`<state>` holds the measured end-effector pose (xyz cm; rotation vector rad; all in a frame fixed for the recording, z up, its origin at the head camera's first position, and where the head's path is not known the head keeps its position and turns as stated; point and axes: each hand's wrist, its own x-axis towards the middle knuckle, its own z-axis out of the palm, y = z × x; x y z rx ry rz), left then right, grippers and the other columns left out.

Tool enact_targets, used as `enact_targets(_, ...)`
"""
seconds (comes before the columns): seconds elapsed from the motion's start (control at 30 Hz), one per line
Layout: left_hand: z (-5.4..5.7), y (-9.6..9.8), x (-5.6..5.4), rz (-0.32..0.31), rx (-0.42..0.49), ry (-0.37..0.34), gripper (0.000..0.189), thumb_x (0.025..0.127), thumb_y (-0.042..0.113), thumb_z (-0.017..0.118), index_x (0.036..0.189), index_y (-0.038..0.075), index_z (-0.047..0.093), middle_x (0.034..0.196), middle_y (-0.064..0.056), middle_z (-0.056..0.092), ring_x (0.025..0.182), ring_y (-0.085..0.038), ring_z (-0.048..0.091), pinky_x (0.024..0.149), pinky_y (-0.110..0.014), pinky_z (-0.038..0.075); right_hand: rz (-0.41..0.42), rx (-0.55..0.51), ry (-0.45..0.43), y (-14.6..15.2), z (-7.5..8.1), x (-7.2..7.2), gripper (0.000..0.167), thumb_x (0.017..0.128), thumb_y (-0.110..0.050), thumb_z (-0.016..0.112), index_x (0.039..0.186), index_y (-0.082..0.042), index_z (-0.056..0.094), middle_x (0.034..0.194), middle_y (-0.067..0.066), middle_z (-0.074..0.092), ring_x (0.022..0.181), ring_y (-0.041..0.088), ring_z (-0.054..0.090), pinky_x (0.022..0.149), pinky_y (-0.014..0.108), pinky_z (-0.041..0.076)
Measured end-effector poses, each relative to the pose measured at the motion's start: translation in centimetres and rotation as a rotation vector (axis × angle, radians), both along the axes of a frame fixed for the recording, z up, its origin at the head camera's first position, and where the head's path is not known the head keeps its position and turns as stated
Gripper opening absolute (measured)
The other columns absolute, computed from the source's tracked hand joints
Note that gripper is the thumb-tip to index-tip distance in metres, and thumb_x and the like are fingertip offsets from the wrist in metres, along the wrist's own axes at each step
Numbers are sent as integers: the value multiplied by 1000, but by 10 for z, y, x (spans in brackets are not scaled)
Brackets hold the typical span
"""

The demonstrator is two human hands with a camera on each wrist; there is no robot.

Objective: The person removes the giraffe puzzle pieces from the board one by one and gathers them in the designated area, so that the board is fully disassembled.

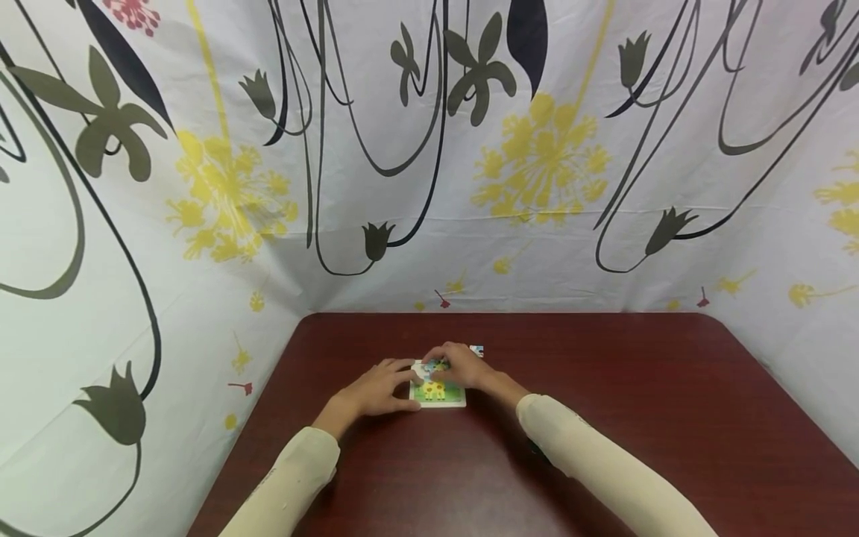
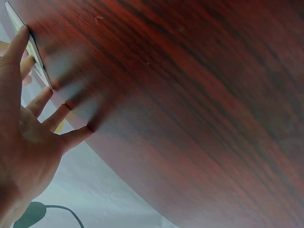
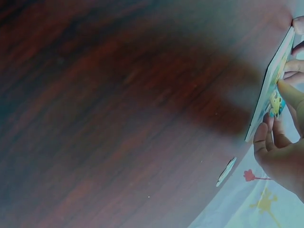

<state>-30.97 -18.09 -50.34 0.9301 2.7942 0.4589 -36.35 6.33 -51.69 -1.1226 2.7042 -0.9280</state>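
Note:
A small square jigsaw puzzle board (image 1: 451,397) with a white rim and a yellow giraffe on green lies flat on the table. My left hand (image 1: 381,389) rests at its left side, thumb at the near-left corner and another finger reaching over the picture. The remaining fingers spread straight, their tips close to the table in the left wrist view. Over the board's upper part, my right hand (image 1: 465,367) pinches a puzzle piece (image 3: 276,103) in yellow and blue between thumb and fingers, tilted up from the board in the right wrist view. The hand partly covers the picture's top.
Just beyond the board's far-right corner lies a loose puzzle piece (image 1: 477,350), flat on the dark red-brown table (image 1: 604,418). A white cloth with printed flowers (image 1: 510,268) hangs behind the table's back edge and along its sides.

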Motion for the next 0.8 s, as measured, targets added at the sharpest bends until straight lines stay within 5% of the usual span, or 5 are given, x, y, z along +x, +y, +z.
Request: enact_targets(0.8, 1, 2, 0, 23, 8, -9, 51, 94, 55, 72, 136, 26, 66, 161, -10, 41, 147, -38, 37, 115, -65, 33, 3, -128, -4, 34, 16, -5, 28, 100, 3, 64, 127, 0, 71, 114, 16, 74, 95, 29, 74, 79, 35, 60)
